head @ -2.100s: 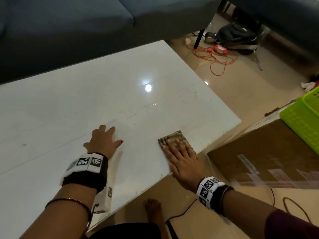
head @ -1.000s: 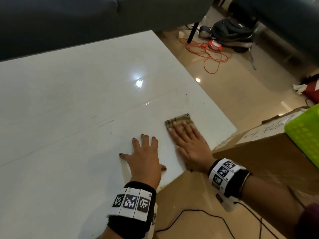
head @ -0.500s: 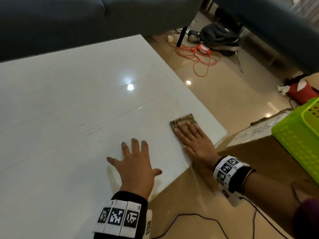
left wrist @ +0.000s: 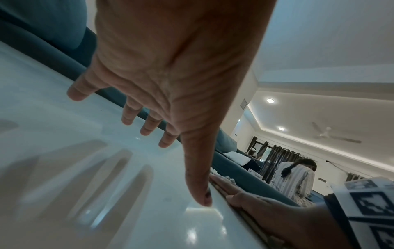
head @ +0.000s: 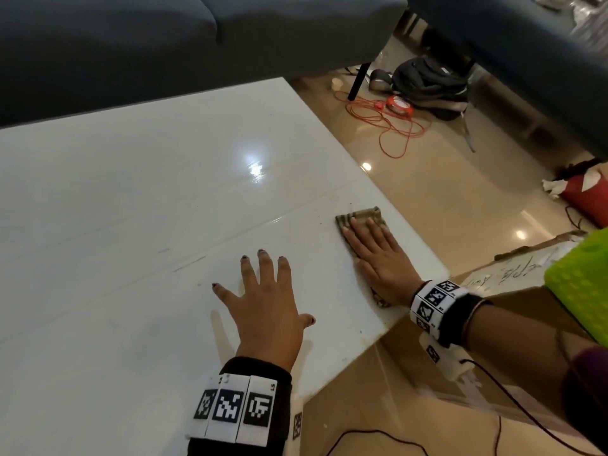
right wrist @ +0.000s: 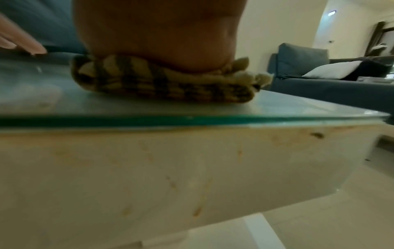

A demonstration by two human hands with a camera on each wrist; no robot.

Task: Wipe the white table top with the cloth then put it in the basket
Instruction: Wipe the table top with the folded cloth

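A folded checked tan cloth (head: 365, 216) lies near the right edge of the white table top (head: 131, 192). My right hand (head: 378, 255) presses flat on it with straight fingers; most of the cloth is hidden under the palm. In the right wrist view the cloth (right wrist: 162, 84) bulges out under the heel of the hand, close to the table's glass edge (right wrist: 192, 119). My left hand (head: 263, 297) rests flat on the table with fingers spread, a little left of the cloth. The green basket (head: 582, 284) sits at the right edge on a cardboard box.
A cardboard box (head: 513, 291) stands right beside the table's corner. A dark sofa (head: 164, 44) runs along the far edge. On the floor lie a red cable (head: 388, 126), a backpack (head: 427, 83) and a red bag (head: 589, 195). Black wires (head: 378, 436) trail below.
My right hand has slid the cloth farther away along the table's right edge. My left hand moved right and spread flat nearer the cloth. The view has shifted right.
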